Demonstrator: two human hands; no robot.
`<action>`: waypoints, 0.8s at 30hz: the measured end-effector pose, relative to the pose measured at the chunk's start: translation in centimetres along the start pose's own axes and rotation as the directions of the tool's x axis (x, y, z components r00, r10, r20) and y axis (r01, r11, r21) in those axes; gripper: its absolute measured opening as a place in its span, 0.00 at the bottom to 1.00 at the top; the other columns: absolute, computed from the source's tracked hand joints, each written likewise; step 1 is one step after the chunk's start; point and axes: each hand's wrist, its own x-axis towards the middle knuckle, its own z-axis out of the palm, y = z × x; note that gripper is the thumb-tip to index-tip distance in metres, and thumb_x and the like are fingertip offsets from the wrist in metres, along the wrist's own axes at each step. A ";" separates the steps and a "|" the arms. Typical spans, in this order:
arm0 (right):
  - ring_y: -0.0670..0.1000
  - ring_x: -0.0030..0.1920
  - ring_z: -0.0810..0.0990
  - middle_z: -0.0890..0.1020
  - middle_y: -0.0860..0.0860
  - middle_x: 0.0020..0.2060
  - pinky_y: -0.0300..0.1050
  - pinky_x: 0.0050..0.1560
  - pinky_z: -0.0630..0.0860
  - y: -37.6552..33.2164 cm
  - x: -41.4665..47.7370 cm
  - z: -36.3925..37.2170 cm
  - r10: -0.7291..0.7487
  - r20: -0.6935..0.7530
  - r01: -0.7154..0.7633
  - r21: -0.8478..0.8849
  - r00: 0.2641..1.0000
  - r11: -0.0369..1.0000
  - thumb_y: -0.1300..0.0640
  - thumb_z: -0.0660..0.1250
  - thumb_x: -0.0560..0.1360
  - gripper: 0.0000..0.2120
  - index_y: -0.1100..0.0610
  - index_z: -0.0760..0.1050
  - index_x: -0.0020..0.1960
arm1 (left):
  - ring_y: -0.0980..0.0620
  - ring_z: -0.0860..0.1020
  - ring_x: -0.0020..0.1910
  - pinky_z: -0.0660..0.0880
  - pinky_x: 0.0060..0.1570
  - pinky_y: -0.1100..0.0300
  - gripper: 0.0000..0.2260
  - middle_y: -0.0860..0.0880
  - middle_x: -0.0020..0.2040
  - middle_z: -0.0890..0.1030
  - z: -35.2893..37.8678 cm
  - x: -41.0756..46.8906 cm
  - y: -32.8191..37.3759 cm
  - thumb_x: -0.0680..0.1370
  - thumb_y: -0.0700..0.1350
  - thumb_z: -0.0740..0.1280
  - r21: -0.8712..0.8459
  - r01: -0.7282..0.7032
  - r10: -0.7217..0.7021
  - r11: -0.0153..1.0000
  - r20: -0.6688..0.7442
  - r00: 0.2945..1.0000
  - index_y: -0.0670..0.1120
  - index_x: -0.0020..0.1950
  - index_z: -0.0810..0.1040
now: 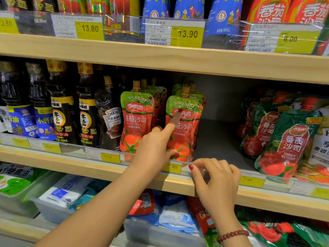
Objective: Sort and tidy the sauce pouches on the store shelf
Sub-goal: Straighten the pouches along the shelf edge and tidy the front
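Bare shelf [219,139] lies open right of the front red pouch [185,122], which stands against the price rail [172,166]. The left hand [154,148] presses a straight index finger on its front, thumb at its base; the right hand [217,177] pinches the rail.

Behind the middle of the clear price rail [74,150] stand two rows of red-and-green ketchup pouches with tan screw caps. They are upright and face front, the left row [136,120] and the right row [185,129] side by side with a narrow gap between. Just left of them along the rail stands a dark pepper-sauce pouch [110,120]. Toward the rail's right end, past a bare stretch of shelf, dark green pouches [288,141] with red caps stand tilted and overlapping.
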 end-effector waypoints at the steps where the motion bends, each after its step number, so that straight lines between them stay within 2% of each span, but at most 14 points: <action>1: 0.45 0.38 0.71 0.75 0.39 0.32 0.44 0.49 0.59 0.0 0.0 0.0 0.001 0.002 -0.001 -0.001 1.000 1.000 0.47 0.67 0.72 0.02 0.43 0.77 0.41 | 0.45 0.77 0.40 0.70 0.36 0.57 0.38 0.48 0.41 0.72 0.1 0.0 -0.1 0.68 0.49 0.76 -0.004 0.008 -0.008 1.000 0.012 1.000 0.60 0.66 0.52; 8: 0.45 0.39 0.72 0.78 0.40 0.34 0.43 0.50 0.58 -0.2 0.1 -0.2 0.014 0.019 -0.014 0.002 1.000 1.000 0.48 0.69 0.71 0.01 0.44 0.77 0.42 | 0.44 0.78 0.44 0.69 0.38 0.59 0.39 0.51 0.42 0.69 0.1 0.0 -0.2 0.69 0.49 0.74 -0.024 0.030 -0.029 0.999 0.057 0.998 0.59 0.71 0.53; 12: 0.44 0.40 0.72 0.78 0.40 0.36 0.43 0.52 0.58 -0.4 0.0 -0.5 0.016 0.049 -0.017 0.003 0.999 1.000 0.48 0.68 0.72 0.01 0.43 0.77 0.43 | 0.47 0.76 0.38 0.73 0.34 0.57 0.40 0.50 0.40 0.71 -0.2 -0.6 -0.3 0.72 0.46 0.72 -0.047 -0.016 0.019 0.999 0.051 0.999 0.61 0.73 0.48; 17: 0.45 0.46 0.73 0.79 0.40 0.41 0.40 0.53 0.59 -0.6 -0.2 -1.3 -0.023 0.046 0.020 0.073 0.999 0.997 0.49 0.69 0.72 0.06 0.45 0.78 0.48 | 0.47 0.79 0.48 0.78 0.44 0.49 0.30 0.46 0.51 0.78 -1.7 -2.5 -1.8 0.75 0.47 0.69 -0.143 -0.018 0.021 0.990 0.017 1.000 0.55 0.73 0.59; 20: 0.45 0.49 0.74 0.80 0.41 0.45 0.40 0.54 0.62 -1.7 -0.4 -1.5 -0.084 0.016 0.080 0.163 0.996 0.983 0.50 0.69 0.72 0.06 0.46 0.78 0.49 | 0.50 0.79 0.48 0.78 0.43 0.50 0.21 0.50 0.50 0.80 -3.1 -4.0 -3.5 0.74 0.47 0.69 -0.125 -0.051 0.040 0.991 -0.091 0.995 0.52 0.66 0.71; 24: 0.48 0.48 0.76 0.80 0.44 0.44 0.46 0.51 0.71 -4.4 -1.2 -0.8 -0.186 0.010 0.174 0.297 0.983 0.939 0.52 0.68 0.71 0.07 0.51 0.78 0.49 | 0.50 0.78 0.49 0.75 0.45 0.54 0.10 0.53 0.46 0.82 -4.2 -6.2 -6.9 0.72 0.45 0.70 -0.132 0.082 -0.103 0.988 -0.158 0.982 0.51 0.53 0.78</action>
